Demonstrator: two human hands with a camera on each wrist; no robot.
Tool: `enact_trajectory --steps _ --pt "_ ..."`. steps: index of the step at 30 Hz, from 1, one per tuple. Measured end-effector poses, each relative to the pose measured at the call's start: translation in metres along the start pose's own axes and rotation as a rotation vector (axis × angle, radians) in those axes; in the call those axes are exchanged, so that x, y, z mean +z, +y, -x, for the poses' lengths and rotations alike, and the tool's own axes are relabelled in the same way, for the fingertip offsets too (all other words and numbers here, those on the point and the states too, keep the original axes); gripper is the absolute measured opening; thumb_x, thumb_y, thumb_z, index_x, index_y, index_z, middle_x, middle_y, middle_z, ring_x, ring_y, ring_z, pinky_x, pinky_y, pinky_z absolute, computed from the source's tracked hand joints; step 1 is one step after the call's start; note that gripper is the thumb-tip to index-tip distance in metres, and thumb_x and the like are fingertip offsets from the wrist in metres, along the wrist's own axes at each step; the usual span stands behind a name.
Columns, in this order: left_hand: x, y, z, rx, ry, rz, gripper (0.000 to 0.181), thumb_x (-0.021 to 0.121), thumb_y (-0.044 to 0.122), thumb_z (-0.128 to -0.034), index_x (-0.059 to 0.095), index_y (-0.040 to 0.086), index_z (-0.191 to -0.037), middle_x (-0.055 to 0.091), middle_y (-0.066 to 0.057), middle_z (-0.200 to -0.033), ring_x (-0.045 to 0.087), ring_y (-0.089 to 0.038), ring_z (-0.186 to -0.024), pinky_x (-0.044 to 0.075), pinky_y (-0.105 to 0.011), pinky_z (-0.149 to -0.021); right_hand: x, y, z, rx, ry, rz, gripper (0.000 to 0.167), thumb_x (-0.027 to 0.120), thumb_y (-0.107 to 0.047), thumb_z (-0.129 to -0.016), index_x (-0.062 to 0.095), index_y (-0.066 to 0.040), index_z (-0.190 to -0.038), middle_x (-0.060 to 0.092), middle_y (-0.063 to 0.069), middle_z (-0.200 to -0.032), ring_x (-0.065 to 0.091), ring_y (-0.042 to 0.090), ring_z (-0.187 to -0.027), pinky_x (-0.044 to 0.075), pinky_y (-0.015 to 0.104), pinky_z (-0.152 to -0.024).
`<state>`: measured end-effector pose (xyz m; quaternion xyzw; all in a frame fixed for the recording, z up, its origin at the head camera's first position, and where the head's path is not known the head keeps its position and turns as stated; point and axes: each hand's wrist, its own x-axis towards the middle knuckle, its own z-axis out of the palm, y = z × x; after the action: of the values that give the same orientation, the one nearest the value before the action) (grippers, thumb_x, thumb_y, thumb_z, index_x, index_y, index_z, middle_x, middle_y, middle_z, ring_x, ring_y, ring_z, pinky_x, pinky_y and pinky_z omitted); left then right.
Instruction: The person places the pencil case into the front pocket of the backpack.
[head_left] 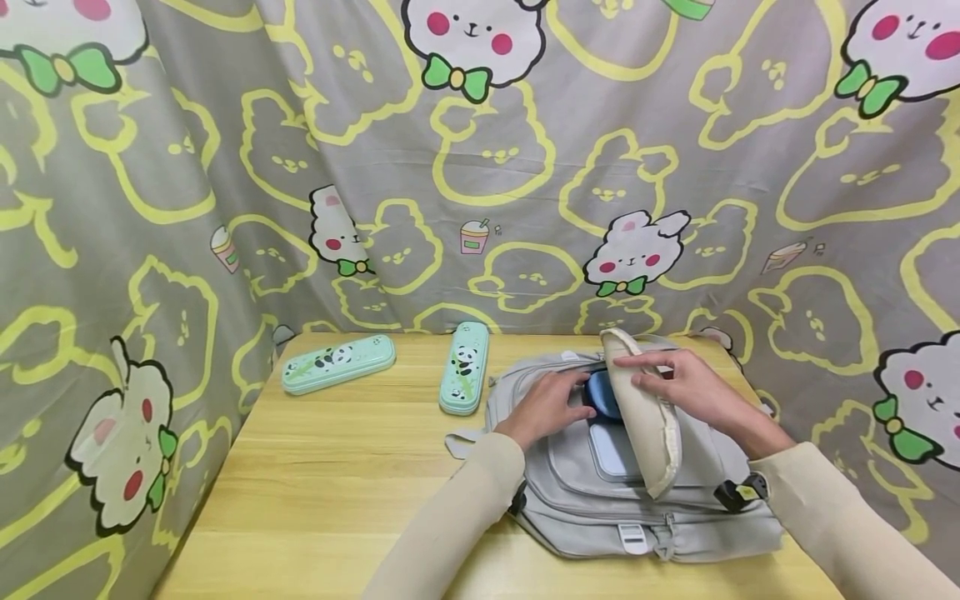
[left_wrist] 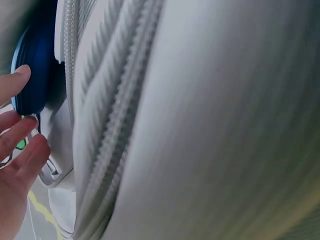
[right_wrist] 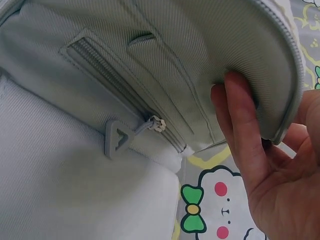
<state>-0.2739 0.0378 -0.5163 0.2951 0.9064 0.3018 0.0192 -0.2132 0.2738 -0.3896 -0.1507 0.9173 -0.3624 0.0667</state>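
A grey backpack (head_left: 540, 487) lies on the table with its front flap (head_left: 637, 417) lifted. My right hand (head_left: 686, 387) holds the flap up by its edge; in the right wrist view my fingers (right_wrist: 242, 120) lie on its inner side. At the backpack's opening sits a dark blue zippered case (head_left: 602, 394), which also shows in the left wrist view (left_wrist: 37, 75). My left hand (head_left: 551, 404) pinches this case at its near end, thumb on one side and fingers on the other. A flat pale-blue item (head_left: 617, 452) lies in the opening, partly covered by the flap.
Two mint-green panda pencil cases stand apart on the wooden table (head_left: 300, 492): one pencil case (head_left: 339, 365) at the far left, another pencil case (head_left: 463, 368) just left of the backpack. A patterned curtain (head_left: 517, 167) hangs behind and on both sides. Black buckles (head_left: 741, 492) hang at the backpack's side.
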Motion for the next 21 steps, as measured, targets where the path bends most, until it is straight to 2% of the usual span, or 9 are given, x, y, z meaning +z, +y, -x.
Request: enact_trajectory --steps 5,14,21 --pt "-0.001 -0.004 0.003 -0.005 0.012 -0.022 0.060 0.080 0.040 -0.1013 0.062 0.019 -0.155 0.066 -0.001 -0.155 0.059 -0.022 -0.145 0.045 -0.036 -0.125 -0.003 0.004 0.003 -0.005 0.015 -0.005 0.038 0.069 -0.020 -0.109 0.071 -0.012 -0.146 0.056 0.026 -0.160 0.047 0.043 -0.150 0.054 0.019 -0.089" --pt "-0.014 -0.017 0.010 0.025 0.050 -0.036 0.050 0.077 0.033 -0.1038 0.067 0.017 -0.150 0.068 -0.001 -0.152 0.060 -0.022 -0.145 0.045 -0.036 -0.125 -0.006 0.009 0.004 -0.020 0.038 0.022 0.039 0.071 -0.020 -0.107 0.072 -0.011 -0.145 0.061 0.024 -0.156 0.048 0.044 -0.150 0.053 0.015 -0.092" --pt "-0.024 -0.026 0.020 -0.015 0.063 -0.035 0.045 0.078 0.029 -0.1034 0.069 0.018 -0.147 0.070 -0.001 -0.149 0.062 -0.022 -0.141 0.048 -0.038 -0.123 -0.005 0.011 0.005 -0.021 0.040 0.042 0.039 0.072 -0.021 -0.107 0.072 -0.012 -0.145 0.062 0.023 -0.155 0.049 0.043 -0.149 0.052 0.016 -0.092"
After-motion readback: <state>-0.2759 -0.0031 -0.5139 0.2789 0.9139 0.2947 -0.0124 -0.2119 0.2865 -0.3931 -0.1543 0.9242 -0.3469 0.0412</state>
